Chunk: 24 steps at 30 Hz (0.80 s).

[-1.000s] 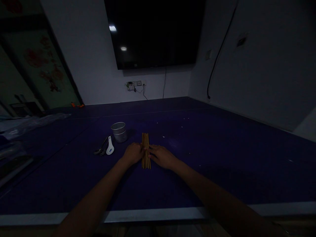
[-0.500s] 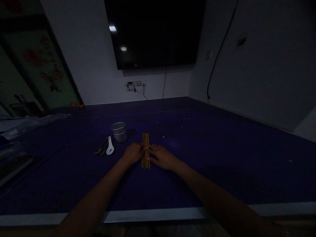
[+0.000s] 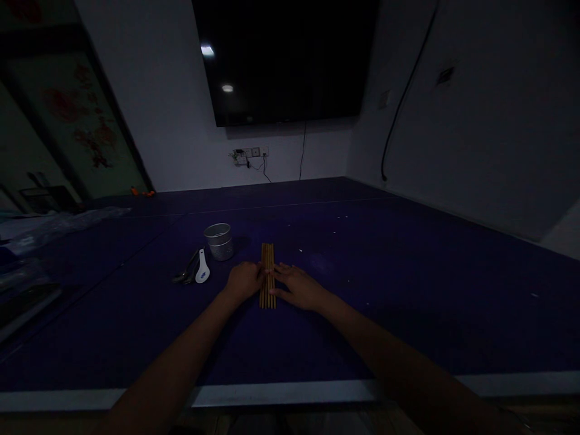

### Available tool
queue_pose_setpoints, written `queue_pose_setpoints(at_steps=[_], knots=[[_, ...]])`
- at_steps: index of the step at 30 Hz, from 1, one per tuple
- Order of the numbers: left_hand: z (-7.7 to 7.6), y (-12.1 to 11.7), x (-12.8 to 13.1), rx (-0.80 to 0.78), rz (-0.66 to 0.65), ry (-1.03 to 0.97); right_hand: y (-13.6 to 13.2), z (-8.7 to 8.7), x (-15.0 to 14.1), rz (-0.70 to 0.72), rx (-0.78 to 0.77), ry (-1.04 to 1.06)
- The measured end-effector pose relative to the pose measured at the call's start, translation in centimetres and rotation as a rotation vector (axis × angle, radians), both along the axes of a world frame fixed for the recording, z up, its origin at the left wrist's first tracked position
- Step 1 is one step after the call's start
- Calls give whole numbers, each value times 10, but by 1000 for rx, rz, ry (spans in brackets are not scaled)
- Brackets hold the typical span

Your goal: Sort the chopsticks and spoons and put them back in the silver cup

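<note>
Several wooden chopsticks [image 3: 267, 294] lie side by side on the purple tabletop [image 3: 317, 344], pointing away from me. At their left edge, my left hand [image 3: 245, 280] is closed, with curled fingers and the thumb against the sticks; part of its grip is hidden. From the right, my right hand [image 3: 299, 287] touches the chopsticks with its fingertips, fingers outstretched and apart. Left of the hands stand a silver metal cup [image 3: 220, 243], upright, and a white spoon [image 3: 202, 269] with a blue mark. Beside that spoon are dark metal spoons or similar cutlery [image 3: 183, 275], hard to make out.
Crumpled clear plastic [image 3: 58, 226] and a dark flat object [image 3: 29, 305] lie at the left. Small white scraps [image 3: 300, 250] dot the tabletop. Beyond it, a large dark screen [image 3: 290, 60] hangs above wall sockets [image 3: 249, 154]. A pale edge [image 3: 281, 393] borders the near side.
Both hands stay at the chopsticks, with hardly any movement. The whole view has shifted very slightly.
</note>
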<state>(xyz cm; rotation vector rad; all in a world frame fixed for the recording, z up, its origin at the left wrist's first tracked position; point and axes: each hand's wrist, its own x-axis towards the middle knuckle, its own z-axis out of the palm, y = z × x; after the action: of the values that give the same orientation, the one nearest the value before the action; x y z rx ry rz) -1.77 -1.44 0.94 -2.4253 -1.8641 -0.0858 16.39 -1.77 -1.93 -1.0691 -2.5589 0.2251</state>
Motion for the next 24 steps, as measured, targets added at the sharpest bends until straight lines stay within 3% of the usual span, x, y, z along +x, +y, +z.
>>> queue_pose_setpoints(at_steps=[6,24], knots=[[-5,2,-1,66,-21,-71,1,-1,-1,-9,2,3],[-4,3,-1,29,-83,-18,1,-4,0,-10,30,14]])
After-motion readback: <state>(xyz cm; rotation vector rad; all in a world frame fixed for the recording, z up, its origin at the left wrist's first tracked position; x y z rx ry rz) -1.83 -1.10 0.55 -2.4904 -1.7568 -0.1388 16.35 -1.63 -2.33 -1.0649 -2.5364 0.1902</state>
